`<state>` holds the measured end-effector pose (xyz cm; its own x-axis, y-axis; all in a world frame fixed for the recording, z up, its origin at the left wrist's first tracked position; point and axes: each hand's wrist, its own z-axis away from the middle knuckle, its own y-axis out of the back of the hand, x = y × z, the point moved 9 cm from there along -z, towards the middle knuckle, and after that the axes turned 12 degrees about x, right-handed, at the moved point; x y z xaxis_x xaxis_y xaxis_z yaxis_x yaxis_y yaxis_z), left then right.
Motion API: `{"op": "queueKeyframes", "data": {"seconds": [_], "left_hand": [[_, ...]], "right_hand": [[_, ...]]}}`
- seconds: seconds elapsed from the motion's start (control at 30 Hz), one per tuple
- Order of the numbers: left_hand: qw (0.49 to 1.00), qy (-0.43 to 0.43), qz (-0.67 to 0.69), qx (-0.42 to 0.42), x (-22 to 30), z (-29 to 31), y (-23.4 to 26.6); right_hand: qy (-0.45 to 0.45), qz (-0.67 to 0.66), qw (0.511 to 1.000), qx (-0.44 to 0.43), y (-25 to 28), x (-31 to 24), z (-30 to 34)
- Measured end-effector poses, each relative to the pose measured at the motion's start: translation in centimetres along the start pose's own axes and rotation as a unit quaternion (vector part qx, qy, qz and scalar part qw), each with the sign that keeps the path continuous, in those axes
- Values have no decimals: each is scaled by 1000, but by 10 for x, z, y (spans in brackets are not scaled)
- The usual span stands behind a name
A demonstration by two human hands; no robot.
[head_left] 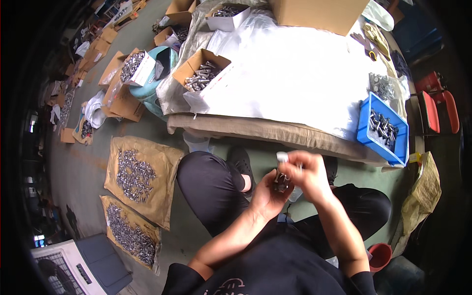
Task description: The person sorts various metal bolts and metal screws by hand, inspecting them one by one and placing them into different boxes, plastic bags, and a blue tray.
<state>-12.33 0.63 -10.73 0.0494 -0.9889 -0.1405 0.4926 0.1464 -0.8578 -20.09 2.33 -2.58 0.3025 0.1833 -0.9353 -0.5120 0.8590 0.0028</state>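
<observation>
Above my lap, my left hand (267, 200) is cupped with its fingers curled round several small shiny metal parts (281, 184). Close over it, my right hand (309, 173) pinches a small metal part with a pale, round end (282, 157) that sticks out past the fingertips. The rest of that part is hidden by the fingers. To the right, on the table's corner, a blue plastic bin (365, 123) holds many bolt-like metal parts (384, 129). An open cardboard box (220, 59) of similar parts stands at the table's left side.
A white-covered table (305, 78) spans the front. On the floor at left lie two brown sacks (164, 162) spread with metal parts. More filled boxes (145, 66) stand at far left. A red bucket (380, 256) is beside my right elbow, and a red chair (430, 110) stands far right.
</observation>
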Motion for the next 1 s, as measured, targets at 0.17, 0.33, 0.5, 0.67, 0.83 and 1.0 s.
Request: {"op": "queueKeyframes", "data": {"seconds": [0.17,0.33,0.5,0.67,0.83,1.0], "left_hand": [[991,-58,1,117,38,17,-10],[983,-142,-63,96,78,42,-31],[982,-141,-114,59,82,52,-42],[982,-80,-157,69,52,51,-49],[975,-44,-199,83,24,50,-47],[954,-16,-286,84,3,53,-49]], "right_hand": [[43,-41,998,-37,-87,-72,-86],[111,-76,991,-6,-111,-104,-120],[-141,-177,974,-20,-32,-14,-58],[-230,-237,944,8,23,70,6],[-98,-205,974,0,37,57,34],[-58,-200,978,-19,40,53,40]]}}
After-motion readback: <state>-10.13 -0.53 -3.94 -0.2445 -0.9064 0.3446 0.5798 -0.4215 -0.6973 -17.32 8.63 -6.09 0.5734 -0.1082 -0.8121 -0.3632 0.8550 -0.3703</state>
